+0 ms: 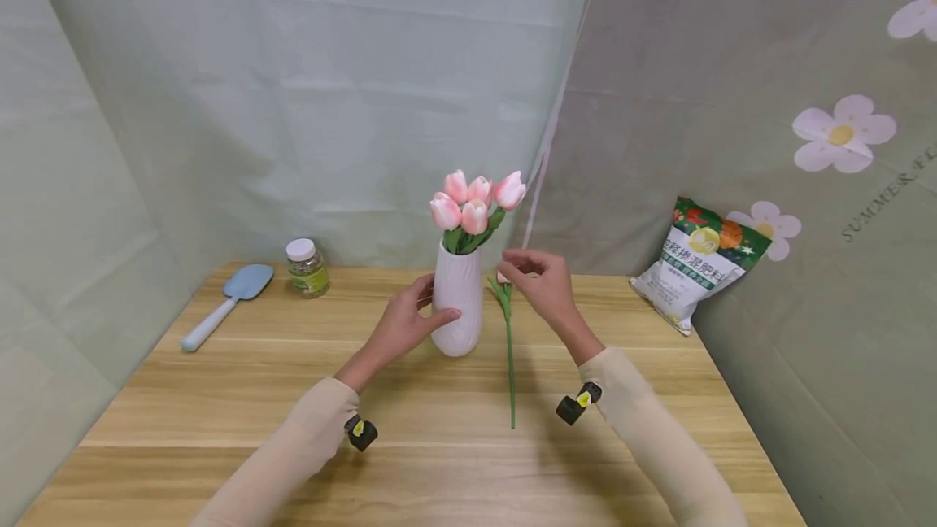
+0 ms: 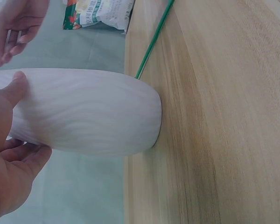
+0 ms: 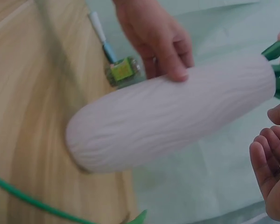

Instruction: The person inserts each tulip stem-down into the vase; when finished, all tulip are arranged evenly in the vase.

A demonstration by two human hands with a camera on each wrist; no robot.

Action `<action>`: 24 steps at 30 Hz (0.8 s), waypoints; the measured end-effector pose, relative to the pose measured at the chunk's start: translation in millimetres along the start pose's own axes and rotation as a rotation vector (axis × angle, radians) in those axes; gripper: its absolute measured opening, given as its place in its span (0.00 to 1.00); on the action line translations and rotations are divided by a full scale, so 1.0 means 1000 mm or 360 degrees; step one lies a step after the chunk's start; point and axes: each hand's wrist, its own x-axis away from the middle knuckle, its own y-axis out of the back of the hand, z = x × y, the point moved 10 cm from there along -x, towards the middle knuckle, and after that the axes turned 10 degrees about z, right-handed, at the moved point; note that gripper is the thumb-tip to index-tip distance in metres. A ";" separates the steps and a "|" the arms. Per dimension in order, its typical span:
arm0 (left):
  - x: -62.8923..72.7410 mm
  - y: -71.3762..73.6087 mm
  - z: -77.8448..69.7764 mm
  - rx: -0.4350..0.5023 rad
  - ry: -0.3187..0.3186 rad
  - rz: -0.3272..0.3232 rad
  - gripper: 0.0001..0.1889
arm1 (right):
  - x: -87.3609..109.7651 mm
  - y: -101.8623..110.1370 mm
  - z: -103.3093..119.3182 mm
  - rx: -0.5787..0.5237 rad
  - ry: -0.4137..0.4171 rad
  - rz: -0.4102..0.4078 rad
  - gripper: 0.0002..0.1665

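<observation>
A white ribbed vase (image 1: 458, 299) stands upright on the table, with several pink tulips (image 1: 474, 206) in its mouth. My left hand (image 1: 406, 317) grips the vase from the left side, thumb across its front and fingers around behind. In the left wrist view the vase (image 2: 93, 112) fills the middle. To the vase's right, a single tulip (image 1: 509, 348) lies on the table with its stem toward me; my right hand (image 1: 545, 283) is over its bloom end and partly hides it. Loosely bent fingers (image 3: 269, 154) with nothing between them show in the right wrist view.
A blue-headed hand trowel (image 1: 230, 306) lies at the far left. Beside it stands a small jar (image 1: 307, 271) with a white lid. A fertilizer bag (image 1: 695, 263) leans against the curtain at the back right. Fabric walls border the wooden table (image 1: 410, 462) behind and on both sides.
</observation>
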 end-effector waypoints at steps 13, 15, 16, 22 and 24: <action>0.000 0.001 -0.001 -0.0005 -0.0006 -0.0005 0.40 | 0.024 -0.005 -0.060 -0.0022 -0.0155 -0.0009 0.15; 0.000 0.001 -0.001 -0.0008 -0.0003 -0.0006 0.40 | 0.028 -0.007 -0.069 -0.0017 -0.0184 -0.0013 0.14; 0.000 0.001 -0.001 -0.0012 -0.0002 -0.0007 0.40 | 0.030 -0.007 -0.073 -0.0012 -0.0202 -0.0018 0.14; 0.000 0.001 0.000 -0.0028 0.0002 -0.0011 0.40 | 0.040 -0.010 -0.097 0.0001 -0.0302 -0.0030 0.15; 0.000 0.001 0.000 -0.0031 0.0005 -0.0010 0.40 | 0.043 -0.011 -0.103 0.0042 -0.0323 -0.0033 0.15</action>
